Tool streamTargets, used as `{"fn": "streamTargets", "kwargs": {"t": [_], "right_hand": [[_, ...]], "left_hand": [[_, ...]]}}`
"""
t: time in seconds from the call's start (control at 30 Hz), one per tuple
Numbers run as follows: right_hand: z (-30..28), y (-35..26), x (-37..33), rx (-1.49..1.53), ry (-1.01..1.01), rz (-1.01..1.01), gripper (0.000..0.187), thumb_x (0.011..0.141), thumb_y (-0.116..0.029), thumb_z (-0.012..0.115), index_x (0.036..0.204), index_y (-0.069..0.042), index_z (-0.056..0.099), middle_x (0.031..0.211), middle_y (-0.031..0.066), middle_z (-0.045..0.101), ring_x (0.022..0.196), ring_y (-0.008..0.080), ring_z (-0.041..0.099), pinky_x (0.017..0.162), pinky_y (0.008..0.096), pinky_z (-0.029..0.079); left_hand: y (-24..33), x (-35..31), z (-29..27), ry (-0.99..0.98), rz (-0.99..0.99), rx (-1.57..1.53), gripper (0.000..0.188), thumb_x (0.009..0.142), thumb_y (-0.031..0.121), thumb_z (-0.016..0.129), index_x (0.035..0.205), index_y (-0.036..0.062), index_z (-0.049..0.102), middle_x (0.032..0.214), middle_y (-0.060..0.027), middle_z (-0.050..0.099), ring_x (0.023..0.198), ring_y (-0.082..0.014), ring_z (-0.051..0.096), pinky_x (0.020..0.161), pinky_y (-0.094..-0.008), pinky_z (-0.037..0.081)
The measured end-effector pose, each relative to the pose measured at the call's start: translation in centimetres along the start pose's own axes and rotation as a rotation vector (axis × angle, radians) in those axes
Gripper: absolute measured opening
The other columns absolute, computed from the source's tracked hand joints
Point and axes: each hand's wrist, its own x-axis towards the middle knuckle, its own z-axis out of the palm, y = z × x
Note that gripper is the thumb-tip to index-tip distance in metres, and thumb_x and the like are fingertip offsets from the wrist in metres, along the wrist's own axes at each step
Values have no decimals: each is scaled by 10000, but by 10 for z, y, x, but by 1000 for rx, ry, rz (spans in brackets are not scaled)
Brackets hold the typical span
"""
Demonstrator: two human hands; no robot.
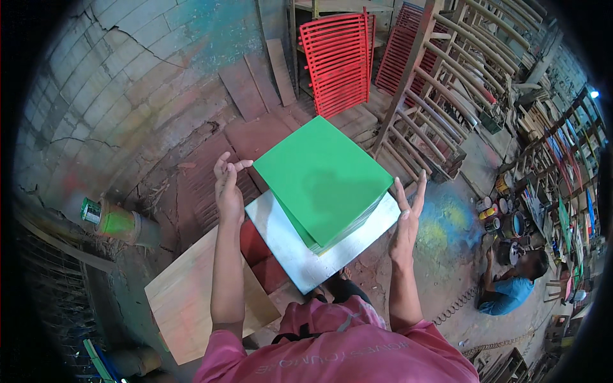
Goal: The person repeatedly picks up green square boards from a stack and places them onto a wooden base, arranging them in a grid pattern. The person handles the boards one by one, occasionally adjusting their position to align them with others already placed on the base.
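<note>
A square green panel (319, 175) lies on top of a stack of similar panels (300, 231), turned a little against those below. The stack rests on a white-topped square surface (274, 233) in front of me. My left hand (230, 195) has its fingertips at the panel's left corner, the other fingers bent. At the opposite corner, my right hand (406, 220) presses its fingers to the edge, with two fingers pointing up. The panel is held between both hands. Whether it is lifted off the stack I cannot tell.
A plywood board (198, 293) lies at my lower left, with paint-stained buckets (118, 220) beyond it. Red slatted frames (336, 60) and a wooden ladder-like rack (424, 96) stand at the back. At right, a person in blue (511, 290) crouches near paint cans (511, 223) and a coiled hose (456, 305).
</note>
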Motion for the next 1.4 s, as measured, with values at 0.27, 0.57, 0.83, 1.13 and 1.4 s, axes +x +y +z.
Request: {"fn": "streamTargets", "kwargs": {"t": [0.27, 0.57, 0.83, 1.13, 1.4], "right_hand": [[-3, -1, 5, 69, 57, 44, 675, 941, -565, 245, 1300, -66, 524, 1477, 176, 231, 1368, 324, 198, 1102, 465, 83], [7, -53, -59, 846, -118, 802, 283, 920, -214, 550, 935, 62, 609, 629, -31, 439, 557, 69, 378, 561, 231, 327], [21, -78, -50, 857, -179, 956, 366, 909, -292, 591, 927, 73, 613, 569, -63, 366, 508, 55, 316, 511, 235, 266], [33, -97, -41, 674, -87, 989, 299, 851, -290, 668, 756, -16, 594, 533, -56, 349, 472, 76, 316, 498, 252, 272], [17, -120, 3, 396, -19, 750, 281, 777, -209, 687, 574, -94, 531, 527, -24, 421, 444, 87, 335, 466, 272, 294]], "left_hand": [[6, -13, -10, 4, -4, 40, 395, 985, 333, 407, 1152, 21, 583, 1336, -32, 403, 1322, -144, 209, 1112, -374, 55], [38, -40, -22, 119, 25, 104, 568, 925, 427, 367, 1338, 46, 446, 1444, -45, 379, 1407, -210, 89, 1082, -489, -101], [47, -77, -34, 145, 6, 25, 548, 904, 412, 372, 1290, 46, 506, 1503, -75, 261, 1418, -218, 65, 1082, -508, -73], [53, -122, -60, 144, 46, -56, 472, 870, 337, 437, 1222, 48, 558, 1482, -63, 298, 1323, -146, 266, 1012, -326, 161], [69, -156, -57, 169, 9, -164, 386, 867, 220, 445, 1108, -43, 595, 1343, -135, 448, 1259, -195, 378, 993, -264, 264]]}}
